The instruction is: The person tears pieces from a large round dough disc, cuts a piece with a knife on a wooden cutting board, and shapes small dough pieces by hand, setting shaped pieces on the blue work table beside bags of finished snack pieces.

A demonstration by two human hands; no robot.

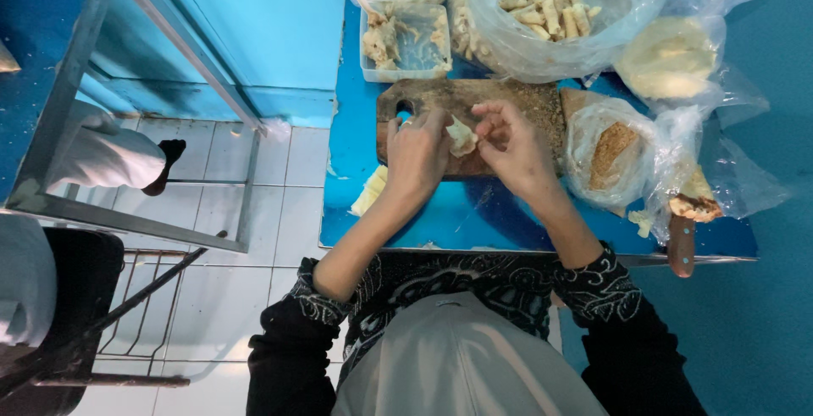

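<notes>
Both hands work over a brown wooden cutting board (pixel 440 94) on a blue table (pixel 474 213). My left hand (pixel 417 152) and my right hand (pixel 511 145) pinch a small pale wrapper piece (pixel 461 137) between their fingertips, holding it just above the board. Crumbs lie scattered on the board's right part. A pale strip (pixel 370 190) rests on the table left of my left wrist.
Behind the board stand a clear tub (pixel 405 43) with pale food and a plastic bag of rolled sticks (pixel 550 9). At right lie a bag of brown crumbs (pixel 611 152), a bag of pale sheets (pixel 669 56) and a wooden-handled tool (pixel 682 242). A metal rack (pixel 127 128) stands left over the tiled floor.
</notes>
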